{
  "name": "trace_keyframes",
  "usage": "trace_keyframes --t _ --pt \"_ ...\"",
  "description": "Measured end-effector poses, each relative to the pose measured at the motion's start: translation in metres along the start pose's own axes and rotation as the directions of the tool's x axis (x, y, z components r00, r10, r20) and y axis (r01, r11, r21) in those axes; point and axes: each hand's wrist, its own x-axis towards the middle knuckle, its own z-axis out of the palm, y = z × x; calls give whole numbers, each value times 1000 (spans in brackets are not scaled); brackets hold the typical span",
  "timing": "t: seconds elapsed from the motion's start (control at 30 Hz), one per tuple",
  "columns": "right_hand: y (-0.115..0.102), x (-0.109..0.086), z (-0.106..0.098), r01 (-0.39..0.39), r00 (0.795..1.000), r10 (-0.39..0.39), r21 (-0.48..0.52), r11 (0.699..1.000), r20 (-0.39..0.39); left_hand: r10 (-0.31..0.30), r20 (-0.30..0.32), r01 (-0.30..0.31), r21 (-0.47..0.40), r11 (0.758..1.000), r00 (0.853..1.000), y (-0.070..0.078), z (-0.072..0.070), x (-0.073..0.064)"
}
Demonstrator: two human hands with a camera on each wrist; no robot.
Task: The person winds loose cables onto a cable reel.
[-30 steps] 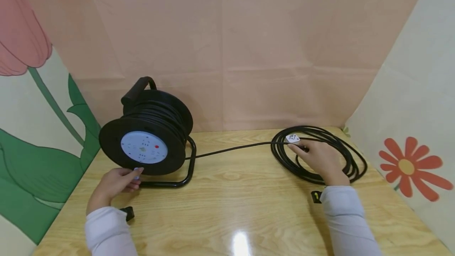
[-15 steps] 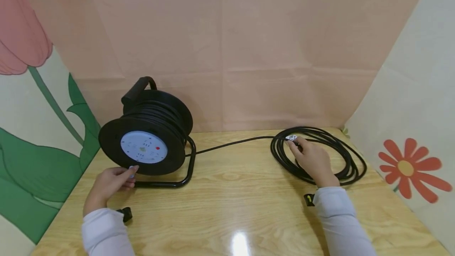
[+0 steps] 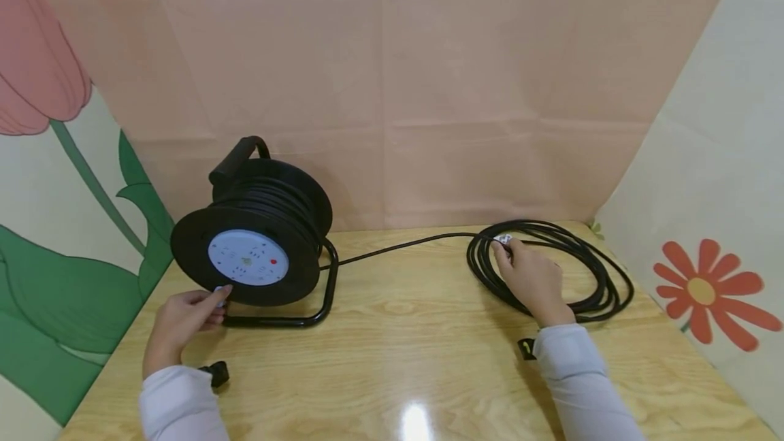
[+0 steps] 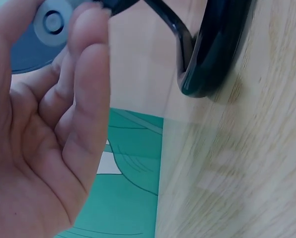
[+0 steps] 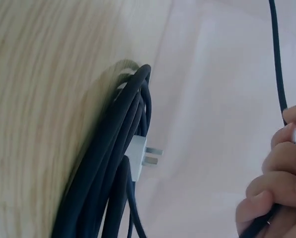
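A black cable reel (image 3: 245,257) with a pale socket face stands on its tube frame at the left. My left hand (image 3: 179,324) pinches a small pale knob (image 3: 219,293) at the lower rim of the reel; in the left wrist view the fingers partly hide it. At the right, my right hand (image 3: 531,278) grips the black cable (image 3: 404,246), which runs up from the reel. The right wrist view shows the cable (image 5: 277,59) passing through my curled fingers. Beside that hand lies a loose cable coil (image 3: 600,257), with a white plug (image 5: 137,156) among its loops.
The wooden table (image 3: 380,352) ends at a pink backdrop (image 3: 392,87). Patterned side panels (image 3: 698,237) flank it. Black straps (image 3: 216,373) are seen by each wrist. The reel's black frame (image 3: 327,291) juts toward the middle.
My left hand and the knob have shifted slightly left, and the reel's face has turned a little. My right hand has moved slightly left, the cable still in its grip.
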Motion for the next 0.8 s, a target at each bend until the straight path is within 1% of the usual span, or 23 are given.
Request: trace_keyframes --t 0.1,0.17,0.23,0.3,0.37,0.43,0.53,0.7,0.77,0.8 --pt "-1 0 0 15 996 -16 18 1000 90 0 -58 -1 -20 1000 998 1 0 -1" --pt "-2 0 0 40 992 -43 28 999 118 -7 -100 2 -42 999 995 2 -1 -2" --pt "-2 0 1 67 992 -70 34 997 104 -12 -140 1 -78 997 990 3 -2 -4" --pt "-3 0 1 93 993 -95 37 995 63 -20 -174 2 -104 995 984 4 -3 -5" --pt "-4 1 1 118 992 -120 41 992 27 -30 -201 5 -123 992 979 6 -4 -6" --pt "-5 1 0 134 991 -135 36 990 10 -47 -220 17 -134 991 974 8 -5 -7" --pt "-6 0 -2 156 988 -156 27 987 -3 -76 -251 42 -138 990 965 9 -5 -9" --pt "-8 -1 -1 209 978 -209 4 978 -28 -91 -302 58 -115 992 949 12 -5 -11" --pt "-9 -1 -1 234 971 -235 -11 972 -46 -98 -314 61 -126 990 945 13 -5 -11" --pt "-8 -1 -1 235 970 -235 -18 972 -60 -103 -316 59 -145 988 943 14 -5 -11"
